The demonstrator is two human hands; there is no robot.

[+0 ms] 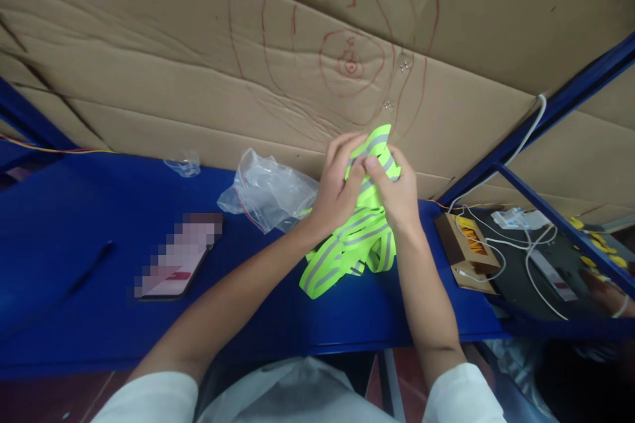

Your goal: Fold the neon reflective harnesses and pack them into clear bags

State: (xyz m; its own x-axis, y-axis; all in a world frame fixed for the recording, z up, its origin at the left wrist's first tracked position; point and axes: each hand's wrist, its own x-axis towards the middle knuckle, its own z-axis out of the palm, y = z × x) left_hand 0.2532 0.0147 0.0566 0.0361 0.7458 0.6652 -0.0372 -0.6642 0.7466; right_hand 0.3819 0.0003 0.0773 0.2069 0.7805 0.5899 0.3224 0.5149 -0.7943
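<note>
A bundle of neon yellow-green reflective strap (347, 244) with grey stripes lies heaped on the blue table, and its upper part rises into my hands. My left hand (340, 178) is closed on the strap from the left, thumb pressed against it. From the right, my right hand (397, 185) grips the same strap, its thumb close to the left thumb. The strap's top end sticks up above the fingers. Just left of the heap lies a crumpled clear plastic bag (270, 188), partly behind my left wrist.
A phone (183, 261) lies on the blue table (99, 205) at left, near a small clear plastic piece (183, 164). Cardboard (149, 66) with red drawn rings stands behind. At right are a blue metal frame (546, 195), a cardboard box (469, 248), white cables and another person's hand (608, 294).
</note>
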